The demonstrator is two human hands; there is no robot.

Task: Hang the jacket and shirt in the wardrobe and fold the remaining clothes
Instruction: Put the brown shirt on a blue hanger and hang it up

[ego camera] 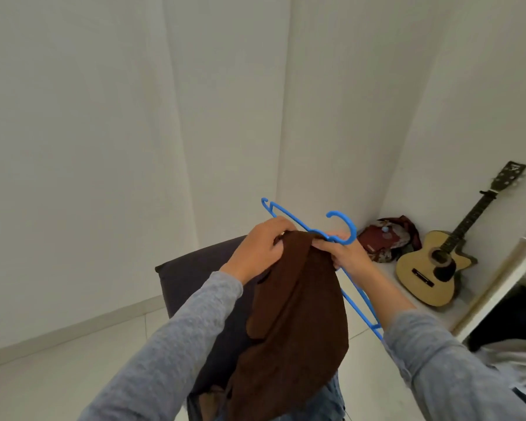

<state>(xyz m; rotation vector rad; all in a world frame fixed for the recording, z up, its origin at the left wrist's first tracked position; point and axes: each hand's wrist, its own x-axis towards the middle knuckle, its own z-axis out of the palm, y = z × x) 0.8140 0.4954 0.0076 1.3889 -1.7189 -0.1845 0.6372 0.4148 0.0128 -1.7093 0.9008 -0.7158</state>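
Observation:
A dark brown garment [298, 314] hangs down in front of me, held up at its top edge. My left hand [261, 249] grips the top of the brown cloth on the left. My right hand [345, 253] pinches the cloth together with a blue plastic hanger [340, 226] near the hanger's hook. One hanger arm points up to the left, the other runs down to the right past my right forearm. Both arms wear grey sleeves.
A dark cushioned seat [192, 278] stands behind the garment. An acoustic guitar [438, 268] leans in the right corner beside a reddish bundle of cloth [386, 238]. A white shelf unit [510, 284] with dark and light clothes [513, 360] is at the right edge.

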